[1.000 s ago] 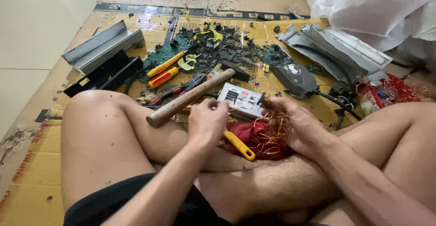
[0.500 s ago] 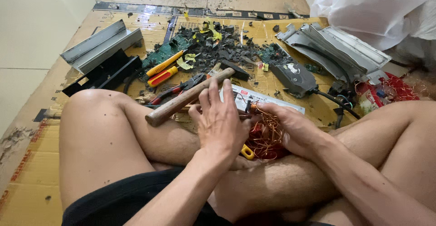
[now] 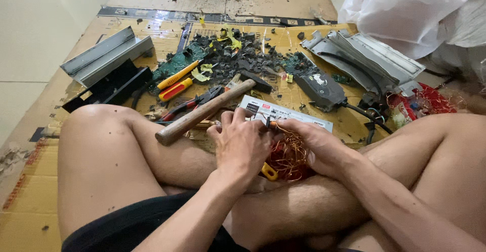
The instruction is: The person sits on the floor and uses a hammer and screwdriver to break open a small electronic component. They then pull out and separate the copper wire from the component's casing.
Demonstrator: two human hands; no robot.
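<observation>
Near the cardboard's front edge, over our crossed legs, our left hand and right hand grip the copper wire tangle, seemingly pulling strands, the hammer parked beside.

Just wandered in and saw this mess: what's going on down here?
A person sits cross-legged on flattened cardboard, both hands working a tangle of copper wire. The left hand and right hand meet over it. A wooden-handled hammer, screwdrivers, pliers and broken circuit boards lie ahead.

Wooden-handled steel hammer lies on flat brown cardboard sheet, left of tangled copper wire bundle; grey metal channel far left.
</observation>
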